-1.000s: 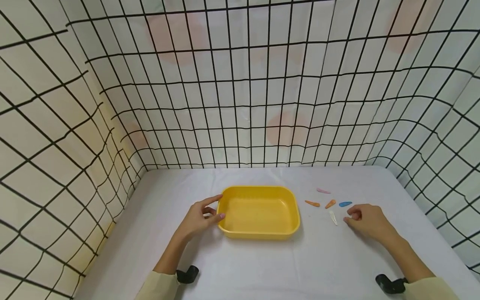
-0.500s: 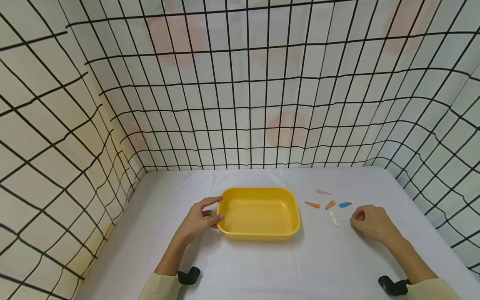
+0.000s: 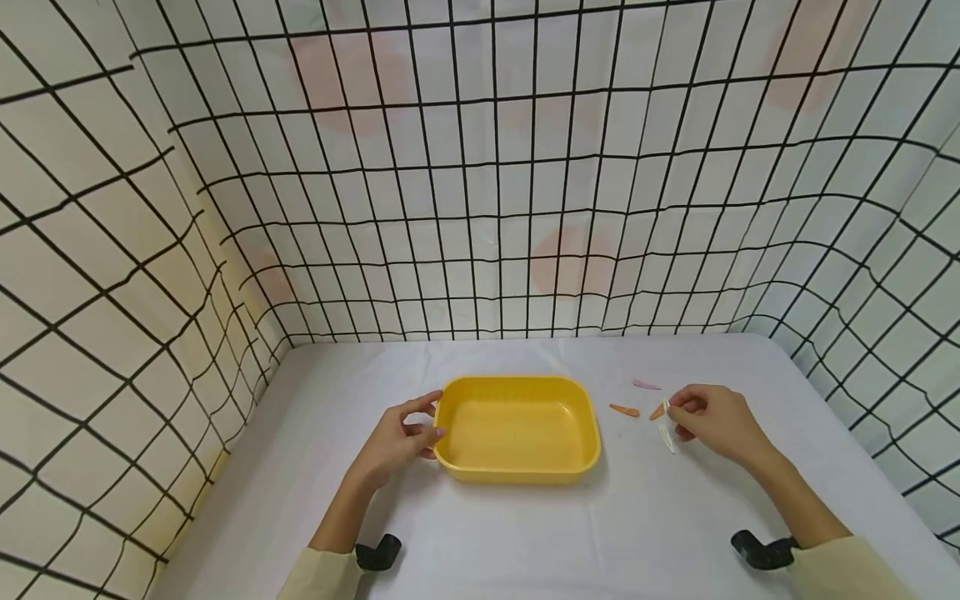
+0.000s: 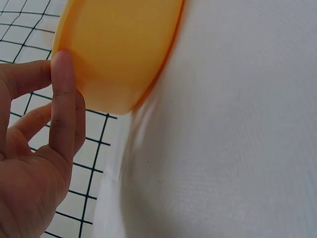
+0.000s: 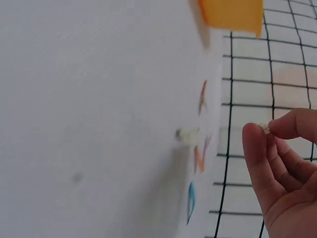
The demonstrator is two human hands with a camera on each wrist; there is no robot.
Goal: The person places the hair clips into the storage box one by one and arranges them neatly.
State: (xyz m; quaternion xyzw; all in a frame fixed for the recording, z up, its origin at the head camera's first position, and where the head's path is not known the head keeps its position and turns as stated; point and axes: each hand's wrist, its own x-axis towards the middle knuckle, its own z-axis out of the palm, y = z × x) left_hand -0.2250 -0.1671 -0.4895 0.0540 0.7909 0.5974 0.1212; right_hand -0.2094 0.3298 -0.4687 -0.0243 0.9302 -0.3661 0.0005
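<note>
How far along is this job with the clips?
Done: the left hand holds the yellow tray; no clip shows inside. In hand: the right hand pinches a white piece, likely a clip. Left, probably: a pink clip, two orange clips, a white clip and, in the right wrist view, a blue clip lie on the table.

Free room on near side of yellow tray [image 3: 517, 477]; black mesh [image 3: 497, 162] bars back, sides.

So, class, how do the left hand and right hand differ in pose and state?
The left hand touches the tray; the right hand pinches a white piece. The left hand is at the tray's left edge; the right hand is near the orange clips. Both emerge from pale sleeves.
</note>
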